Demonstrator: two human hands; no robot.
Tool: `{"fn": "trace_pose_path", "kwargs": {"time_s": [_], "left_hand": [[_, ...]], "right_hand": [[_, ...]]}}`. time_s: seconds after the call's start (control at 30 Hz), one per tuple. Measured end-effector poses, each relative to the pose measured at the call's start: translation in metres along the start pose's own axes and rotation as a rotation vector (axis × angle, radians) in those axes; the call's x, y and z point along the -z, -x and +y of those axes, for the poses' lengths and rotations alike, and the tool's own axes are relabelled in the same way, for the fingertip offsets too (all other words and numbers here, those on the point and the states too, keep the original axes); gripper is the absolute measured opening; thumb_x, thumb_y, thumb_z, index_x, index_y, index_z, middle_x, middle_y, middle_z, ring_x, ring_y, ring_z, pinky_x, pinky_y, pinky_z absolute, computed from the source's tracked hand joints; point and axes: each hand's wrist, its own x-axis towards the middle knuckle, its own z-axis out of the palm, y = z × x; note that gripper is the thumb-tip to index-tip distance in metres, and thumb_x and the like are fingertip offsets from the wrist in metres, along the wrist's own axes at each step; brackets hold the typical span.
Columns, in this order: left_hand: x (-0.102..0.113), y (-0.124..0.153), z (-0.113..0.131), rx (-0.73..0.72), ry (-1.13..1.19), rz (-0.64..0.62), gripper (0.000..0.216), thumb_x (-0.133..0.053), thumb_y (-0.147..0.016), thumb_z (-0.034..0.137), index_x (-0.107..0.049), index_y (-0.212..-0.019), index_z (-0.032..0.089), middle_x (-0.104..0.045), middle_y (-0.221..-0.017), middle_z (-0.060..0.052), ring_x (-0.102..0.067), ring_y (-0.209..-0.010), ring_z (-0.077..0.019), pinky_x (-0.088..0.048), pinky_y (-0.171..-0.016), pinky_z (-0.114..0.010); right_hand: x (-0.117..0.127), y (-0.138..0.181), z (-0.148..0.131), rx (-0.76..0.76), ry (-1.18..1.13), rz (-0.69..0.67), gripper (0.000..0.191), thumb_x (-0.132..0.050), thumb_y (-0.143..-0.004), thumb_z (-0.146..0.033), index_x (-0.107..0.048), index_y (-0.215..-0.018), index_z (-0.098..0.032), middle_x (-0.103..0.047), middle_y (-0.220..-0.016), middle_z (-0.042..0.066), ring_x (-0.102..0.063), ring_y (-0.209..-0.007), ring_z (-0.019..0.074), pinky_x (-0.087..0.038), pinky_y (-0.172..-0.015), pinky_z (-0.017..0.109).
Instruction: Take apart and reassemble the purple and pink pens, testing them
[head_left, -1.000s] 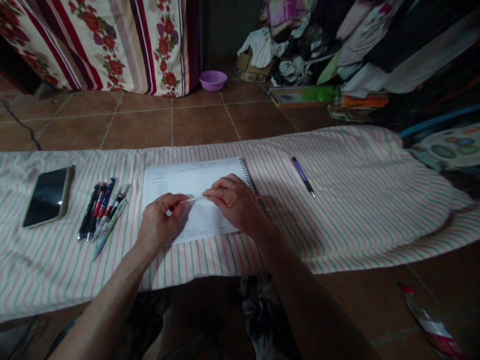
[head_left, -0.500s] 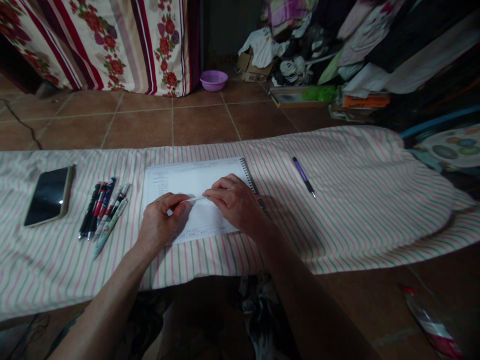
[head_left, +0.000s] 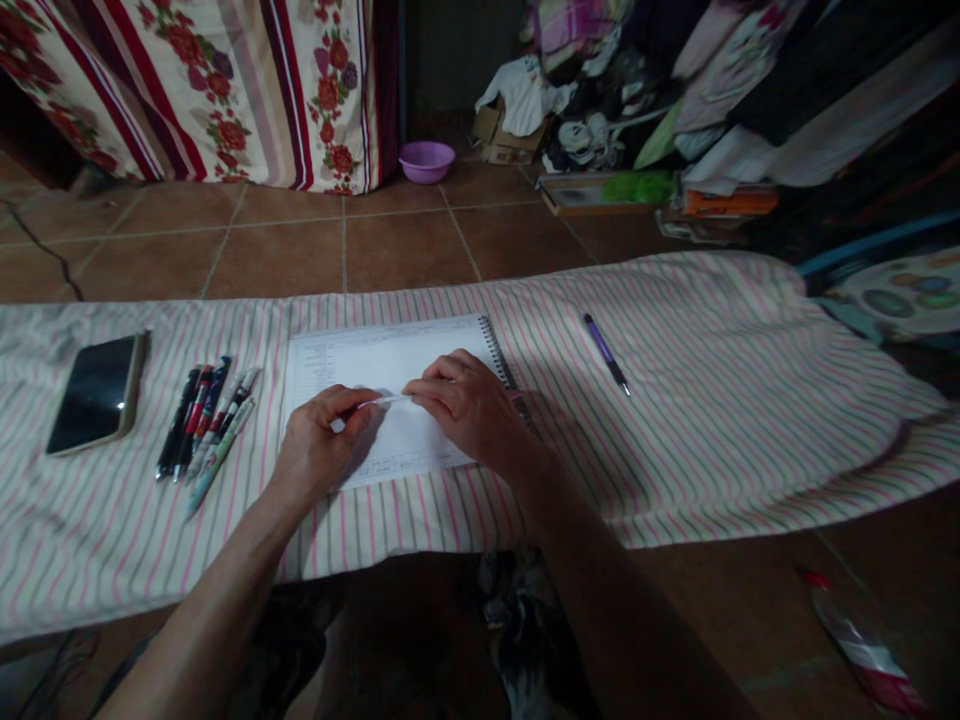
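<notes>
A slim white pen-like stick point(head_left: 393, 398) is stretched level between my two hands, just above the notebook. Its left end is pinched by the thumb and forefinger of my left hand point(head_left: 319, 432). My right hand point(head_left: 466, 400) has its fingers closed on the other end; most of that end is hidden. Under both hands lies an open spiral notebook point(head_left: 367, 355), its coil on the right and printed lines along its edges. A small pink tip point(head_left: 514, 395) shows past my right hand; whether it belongs to the stick I cannot tell.
Left of the notebook, several pens point(head_left: 206, 420) lie bunched beside a phone point(head_left: 97, 392). A purple pen point(head_left: 606, 352) rests on the striped cloth point(head_left: 720, 400) to the right. On the tiled floor are a purple basin point(head_left: 427, 162) and a bottle point(head_left: 862, 640).
</notes>
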Motion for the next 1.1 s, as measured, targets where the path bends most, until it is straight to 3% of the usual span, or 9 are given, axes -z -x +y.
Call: {"fn": "trace_pose_path", "kwargs": {"time_s": [0.77, 1.1], "left_hand": [[0.0003, 0.0005, -0.0047, -0.174, -0.012, 0.049, 0.021, -0.053, -0.081, 0.030, -0.068, -0.084, 0.016, -0.067, -0.080, -0.006, -0.061, -0.076, -0.0175, -0.048, -0.071, -0.031], [0.0001, 0.0013, -0.0046, -0.203, -0.030, 0.013, 0.022, -0.053, -0.082, 0.029, -0.069, -0.086, 0.015, -0.066, -0.080, -0.006, -0.060, -0.077, -0.0174, -0.047, -0.070, -0.030]], "right_hand": [[-0.0011, -0.0013, -0.0050, 0.003, 0.036, -0.046, 0.023, -0.046, -0.090, -0.027, -0.066, -0.086, -0.017, -0.059, -0.077, 0.004, -0.045, -0.084, 0.0177, -0.034, -0.074, 0.030], [-0.0012, -0.0012, -0.0049, 0.014, 0.062, -0.122, 0.023, -0.044, -0.091, -0.025, -0.065, -0.083, -0.017, -0.060, -0.077, 0.004, -0.046, -0.080, 0.0169, -0.032, -0.072, 0.029]]}}
